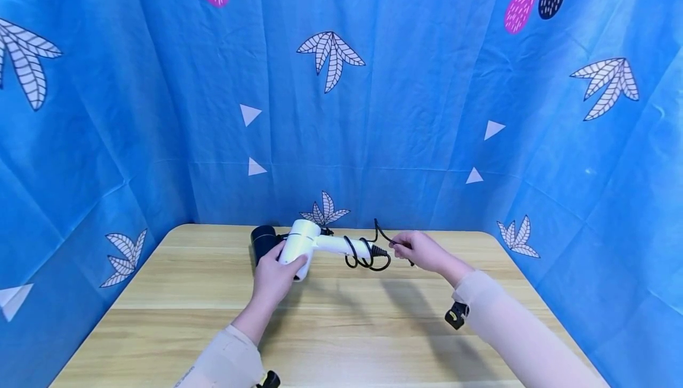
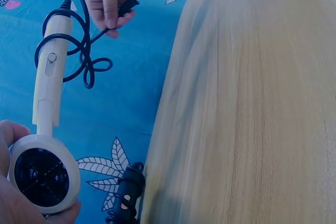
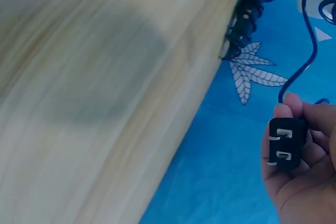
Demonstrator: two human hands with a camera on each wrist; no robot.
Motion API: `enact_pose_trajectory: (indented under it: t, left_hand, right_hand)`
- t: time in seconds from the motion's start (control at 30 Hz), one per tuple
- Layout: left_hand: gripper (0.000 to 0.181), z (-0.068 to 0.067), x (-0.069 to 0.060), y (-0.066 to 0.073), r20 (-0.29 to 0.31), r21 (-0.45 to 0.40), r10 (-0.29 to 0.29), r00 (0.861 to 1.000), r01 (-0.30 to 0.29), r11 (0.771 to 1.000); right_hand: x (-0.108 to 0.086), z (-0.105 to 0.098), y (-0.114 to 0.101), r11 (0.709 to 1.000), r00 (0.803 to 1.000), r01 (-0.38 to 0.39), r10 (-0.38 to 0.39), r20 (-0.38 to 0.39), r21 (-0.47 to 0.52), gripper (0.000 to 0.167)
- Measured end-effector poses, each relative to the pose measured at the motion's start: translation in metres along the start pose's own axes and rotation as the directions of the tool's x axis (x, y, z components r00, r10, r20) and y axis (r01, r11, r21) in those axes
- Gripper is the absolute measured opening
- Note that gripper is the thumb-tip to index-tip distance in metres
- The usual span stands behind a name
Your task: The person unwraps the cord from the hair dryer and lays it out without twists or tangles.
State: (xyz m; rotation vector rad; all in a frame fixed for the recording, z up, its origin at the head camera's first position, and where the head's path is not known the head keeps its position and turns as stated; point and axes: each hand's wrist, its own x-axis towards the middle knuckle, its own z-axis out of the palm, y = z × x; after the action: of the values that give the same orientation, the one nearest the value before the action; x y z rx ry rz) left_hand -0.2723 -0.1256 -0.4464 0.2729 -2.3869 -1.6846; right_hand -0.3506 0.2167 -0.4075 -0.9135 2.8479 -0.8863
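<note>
left fingers (image 1: pixel 275 251) curl round the hair dryer (image 1: pixel 326 243), right fingers (image 3: pixel 320 117) grip its plug (image 3: pixel 294 144), prongs (image 3: pixel 284 134) visible only from the right wrist.

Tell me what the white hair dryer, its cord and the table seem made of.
White dryer: probably hard plastic, smooth, with neatly moulded curves. Cord: likely rubber or soft plastic, smooth, bending in loops. Table: wood or printed laminate, satin-looking, with grain.

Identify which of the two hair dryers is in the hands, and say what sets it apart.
The white hair dryer: the left hand grips it while the right hand holds its cord; neither hand holds the black hair dryer.
</note>
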Motion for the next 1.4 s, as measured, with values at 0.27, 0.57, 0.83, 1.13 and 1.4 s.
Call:
enact_pose_trajectory:
  t: [0.27,0.57,0.83,1.13,1.4]
  left_hand:
    - [0.079,0.0,0.0,0.001,-0.005,-0.017,-0.001,1.0,0.001,1.0]
    - [0.079,-0.001,0.002,-0.003,0.001,-0.018,-0.008,1.0,0.008,1.0]
    - [0.079,-0.001,0.002,-0.003,0.001,-0.016,-0.02,1.0,0.02,1.0]
    - [0.078,-0.001,0.001,-0.004,0.003,-0.019,-0.027,1.0,0.027,0.999]
    - [0.08,-0.002,0.001,-0.006,-0.009,-0.024,-0.02,1.0,0.019,1.0]
  right_hand:
    - [-0.011,0.009,0.015,0.999,0.999,-0.03,0.03,0.029,0.01,0.013]
    - [-0.021,0.014,0.025,1.0,0.997,-0.025,0.024,0.072,0.008,0.013]
    - [-0.035,0.016,0.033,0.997,0.994,0.077,-0.078,0.078,0.026,0.014]
    - [-0.043,0.028,0.046,0.999,0.994,0.008,-0.005,0.111,-0.031,0.012]
    - [-0.054,0.03,0.048,1.0,0.993,0.009,-0.007,0.114,-0.019,0.01]
